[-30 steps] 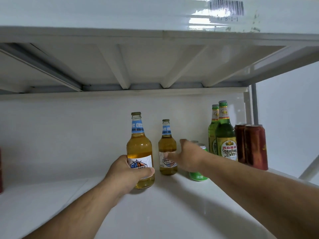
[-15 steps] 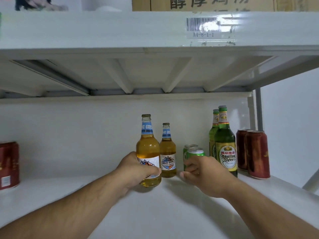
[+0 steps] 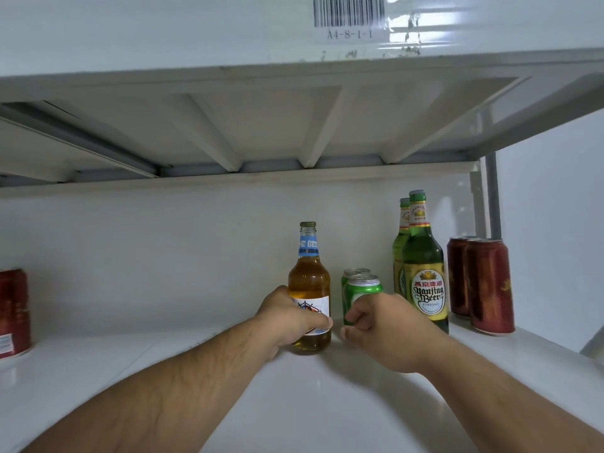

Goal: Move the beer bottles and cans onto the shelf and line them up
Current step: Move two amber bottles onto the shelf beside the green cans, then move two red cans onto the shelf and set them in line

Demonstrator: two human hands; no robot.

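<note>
**shelfguy:** So where's the amber bottle (image 3: 309,289)?

**brewfan:** Dead centre of the frame, upright on the white shelf (image 3: 310,403). Left hand (image 3: 287,317) is wrapped round its lower half, thumb across the label.

**shelfguy:** And the right hand (image 3: 380,328)?

**brewfan:** Fingers curled in loosely, holding nothing, right in front of two green cans (image 3: 361,294). Further right: two green bottles (image 3: 423,273), then red cans (image 3: 488,286). One more red can (image 3: 13,312) sits at the left edge.

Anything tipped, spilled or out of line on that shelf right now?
Nothing tipped or spilled. One red can stands alone at far left, apart from the grouped drinks at right. The left hand grips the amber bottle, upright.
</note>
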